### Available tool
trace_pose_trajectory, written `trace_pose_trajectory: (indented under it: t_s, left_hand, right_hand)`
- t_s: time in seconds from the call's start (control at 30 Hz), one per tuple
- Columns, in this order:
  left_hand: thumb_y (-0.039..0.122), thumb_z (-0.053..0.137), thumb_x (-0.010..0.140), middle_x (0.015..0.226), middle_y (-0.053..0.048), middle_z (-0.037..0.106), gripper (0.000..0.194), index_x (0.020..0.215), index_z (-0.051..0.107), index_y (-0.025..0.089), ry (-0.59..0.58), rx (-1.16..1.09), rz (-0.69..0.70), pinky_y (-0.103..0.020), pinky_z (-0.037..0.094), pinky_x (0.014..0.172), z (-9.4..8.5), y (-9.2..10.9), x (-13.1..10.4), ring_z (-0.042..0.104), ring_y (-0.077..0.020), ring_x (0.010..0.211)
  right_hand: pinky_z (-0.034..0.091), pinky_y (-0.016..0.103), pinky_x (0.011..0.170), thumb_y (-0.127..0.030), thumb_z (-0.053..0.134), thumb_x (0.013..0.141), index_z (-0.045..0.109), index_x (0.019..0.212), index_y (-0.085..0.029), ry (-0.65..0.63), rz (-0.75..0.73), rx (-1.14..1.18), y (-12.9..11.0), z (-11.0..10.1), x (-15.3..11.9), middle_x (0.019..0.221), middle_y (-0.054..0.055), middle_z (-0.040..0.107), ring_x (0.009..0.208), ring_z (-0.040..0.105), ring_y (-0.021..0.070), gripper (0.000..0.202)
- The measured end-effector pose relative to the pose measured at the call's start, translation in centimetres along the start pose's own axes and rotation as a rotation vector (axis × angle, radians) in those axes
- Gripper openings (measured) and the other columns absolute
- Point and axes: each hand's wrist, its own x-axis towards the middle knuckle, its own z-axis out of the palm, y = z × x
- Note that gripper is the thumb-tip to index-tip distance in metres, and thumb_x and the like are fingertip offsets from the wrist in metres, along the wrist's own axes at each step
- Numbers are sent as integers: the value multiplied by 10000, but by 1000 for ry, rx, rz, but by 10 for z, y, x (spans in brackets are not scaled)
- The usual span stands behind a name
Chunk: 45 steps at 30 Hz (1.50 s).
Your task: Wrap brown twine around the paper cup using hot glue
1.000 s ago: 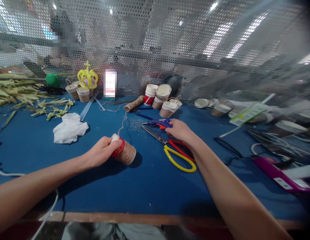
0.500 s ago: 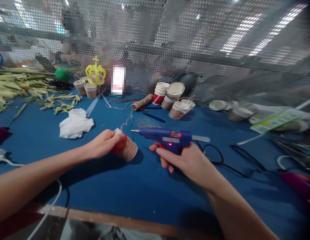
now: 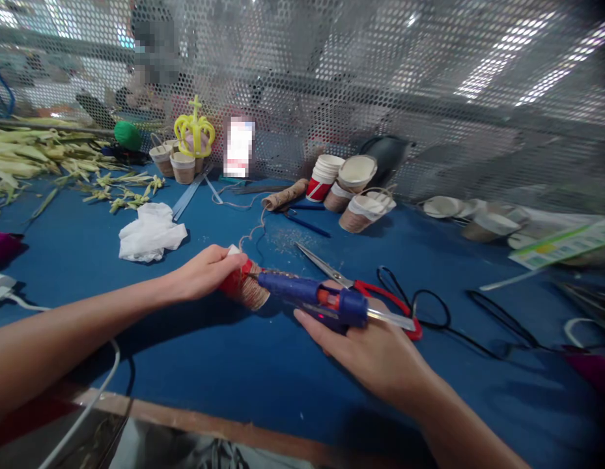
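My left hand [image 3: 211, 268] is closed around a small red paper cup [image 3: 232, 284], held tilted over the table. Twine is wound round the cup's lower part, and a loose strand of twine [image 3: 254, 231] runs from it back to a twine roll [image 3: 285, 195]. In my right hand [image 3: 368, 345] is a blue hot glue gun [image 3: 312, 299] with a clear glue stick [image 3: 391, 317] out of its back. Its nozzle is at the cup's side; whether it touches I cannot tell. Scissors [image 3: 331, 270] with red handles lie behind the glue gun, partly covered by it.
Several twine-wrapped cups [image 3: 358, 212] stand at the back, beside stacked red-and-white cups [image 3: 324, 177]. A crumpled white tissue [image 3: 150, 232] lies at left, near corn husks [image 3: 43, 153]. A yellow crown [image 3: 195, 130] tops more cups. A black cable [image 3: 441, 312] loops at right; a perforated metal screen [image 3: 302, 85] closes the back.
My right hand has brought the glue gun's nozzle left and down to the cup, tilting the gun. The scissors, hidden before, now show. The view has shifted slightly.
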Motion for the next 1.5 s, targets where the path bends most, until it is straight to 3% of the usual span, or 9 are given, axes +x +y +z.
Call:
trace_pose_trajectory:
  t_s: [0.13, 0.27, 0.47, 0.63, 0.83, 0.97, 1.17, 1.5]
  left_hand:
    - [388, 404, 769, 673, -40, 621, 378, 748, 631, 87, -46, -49, 5, -234, 395, 574, -1, -2, 0, 503, -122, 566]
    - [383, 391, 779, 764, -79, 663, 407, 803, 654, 73, -71, -49, 15, -252, 430, 626, -1, -3, -1, 563, -157, 648]
    - [374, 407, 778, 726, -59, 667, 389, 797, 670, 88, -46, -59, 27, -232, 423, 574, 0, -4, 0, 556, -140, 600]
    - [339, 369, 807, 760, -66, 681, 390, 781, 670, 92, -103, -105, 32, -243, 447, 632, 0, -1, -1, 583, -147, 652]
    - [343, 394, 793, 822, -91, 685, 376, 807, 673, 92, -89, -104, 29, -266, 462, 657, 1, -1, -1, 605, -173, 700]
    - [373, 334, 821, 789, -84, 685, 430, 819, 670, 106, -156, -158, 23, -248, 462, 632, 2, 0, -2, 611, -159, 668]
    - [356, 410, 769, 758, -78, 674, 375, 800, 666, 83, -45, -21, 28, -226, 434, 555, 2, -1, -3, 572, -162, 648]
    - [350, 425, 746, 664, -58, 645, 362, 747, 665, 79, -13, 41, 54, -222, 412, 526, 2, -1, -4, 545, -160, 618]
  right_hand:
    - [399, 240, 425, -281, 510, 746, 472, 630, -222, 19, -8, -22, 0, 4, -4, 511, -29, 523, 441, 469, 118, 136]
    - [376, 241, 412, -270, 498, 762, 471, 646, -225, 13, -41, -55, 1, 5, -6, 504, -34, 513, 423, 439, 112, 127]
    - [393, 254, 446, -280, 496, 770, 460, 659, -229, 33, -51, -101, 4, 5, -7, 544, -21, 532, 460, 468, 126, 128]
    - [372, 257, 438, -256, 496, 765, 493, 666, -224, -9, -68, -139, 2, 6, -8, 542, -19, 541, 445, 464, 122, 105]
    - [383, 262, 458, -253, 474, 782, 491, 696, -221, -9, -83, -125, 3, 5, -9, 568, -10, 548, 476, 479, 129, 94]
    - [376, 260, 446, -247, 464, 786, 497, 693, -224, -42, -73, -114, 2, 5, -10, 564, -12, 544, 470, 480, 128, 101]
    - [389, 253, 427, -261, 493, 763, 469, 651, -224, 32, -20, -119, 3, 5, -8, 531, -18, 532, 449, 470, 126, 120]
    - [391, 251, 415, -284, 498, 763, 463, 669, -230, 57, -29, -126, 8, 4, -8, 536, -20, 529, 445, 472, 131, 113]
